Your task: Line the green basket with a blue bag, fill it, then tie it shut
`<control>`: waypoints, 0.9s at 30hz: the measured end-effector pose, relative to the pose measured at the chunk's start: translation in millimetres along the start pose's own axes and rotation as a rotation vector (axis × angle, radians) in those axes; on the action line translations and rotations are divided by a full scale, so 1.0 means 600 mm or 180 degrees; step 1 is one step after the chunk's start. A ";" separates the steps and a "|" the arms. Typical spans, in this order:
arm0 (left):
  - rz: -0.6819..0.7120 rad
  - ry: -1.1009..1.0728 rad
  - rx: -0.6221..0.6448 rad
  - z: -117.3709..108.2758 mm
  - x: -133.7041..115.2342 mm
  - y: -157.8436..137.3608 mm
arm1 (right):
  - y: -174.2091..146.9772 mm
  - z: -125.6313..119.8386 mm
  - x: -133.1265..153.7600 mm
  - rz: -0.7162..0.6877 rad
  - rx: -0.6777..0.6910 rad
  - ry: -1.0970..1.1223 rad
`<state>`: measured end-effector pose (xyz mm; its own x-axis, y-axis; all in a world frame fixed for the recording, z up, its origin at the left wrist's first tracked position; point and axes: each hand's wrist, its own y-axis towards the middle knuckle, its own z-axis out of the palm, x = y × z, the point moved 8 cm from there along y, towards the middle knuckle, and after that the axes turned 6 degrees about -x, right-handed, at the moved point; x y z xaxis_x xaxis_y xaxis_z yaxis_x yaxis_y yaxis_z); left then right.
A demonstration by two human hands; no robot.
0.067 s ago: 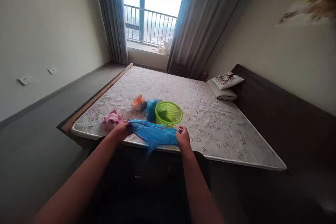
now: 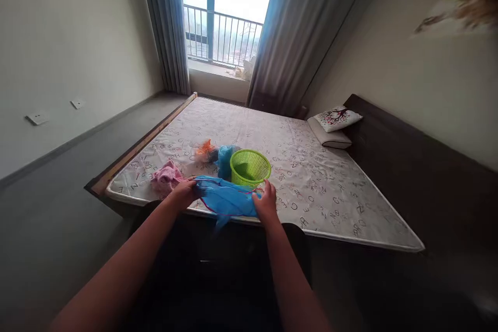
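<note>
Two hands (image 2: pixel 182 193) (image 2: pixel 266 201) gripping blue cloth (image 2: pixel 227 199), green basket (image 2: pixel 250 167) behind

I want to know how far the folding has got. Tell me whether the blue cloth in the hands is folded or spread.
Partly gathered: the blue cloth is held between the left hand and right hand, bunched, one corner hanging over the mattress edge.

Daylight pours through the window (image 2: pixel 227 10), blown out to white, leaving the room dim and the foreground floor near black. The mattress (image 2: pixel 311 176) catches soft light, brightest at its far edge. Wide-angle bending warps the walls, and the top right corner is smeared.
</note>
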<state>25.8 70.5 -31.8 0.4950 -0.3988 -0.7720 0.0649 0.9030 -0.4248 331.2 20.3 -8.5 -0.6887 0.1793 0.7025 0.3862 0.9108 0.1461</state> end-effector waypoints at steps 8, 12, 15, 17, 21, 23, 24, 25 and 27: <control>0.0113 0.1377 0.0408 0.064 -0.024 -0.043 | -0.051 0.106 0.094 -0.0468 0.1785 0.0872; 0.0512 0.2660 0.0920 0.064 -0.072 -0.059 | -0.022 0.087 0.049 -0.0175 0.1890 0.1558; 0.0736 0.3414 0.0832 0.033 -0.089 -0.044 | 0.000 0.056 0.018 -0.0158 0.1612 0.1609; 0.1026 0.3940 0.0454 0.007 -0.100 -0.025 | 0.011 0.034 0.007 -0.0163 0.1399 0.1485; 0.1512 0.3976 -0.0549 -0.041 -0.123 0.001 | 0.031 -0.021 0.001 -0.0049 0.0753 0.1427; 0.1238 0.2893 -0.0943 -0.073 -0.121 0.010 | 0.038 -0.048 -0.002 0.0037 0.0423 0.1520; 0.0983 0.2226 -0.1056 -0.087 -0.111 0.014 | 0.040 -0.059 -0.003 0.0056 0.0314 0.1532; 0.0721 0.1604 -0.1104 -0.095 -0.097 0.017 | 0.041 -0.066 -0.004 0.0052 0.0238 0.1498; 0.0333 0.0700 -0.1039 -0.093 -0.069 0.020 | 0.043 -0.074 -0.008 0.0022 0.0164 0.1377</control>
<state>-42.2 88.9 -31.4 0.2849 -0.3642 -0.8867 -0.2719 0.8563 -0.4391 371.6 26.5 22.9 -0.3612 0.0231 0.9322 0.3514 0.9294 0.1131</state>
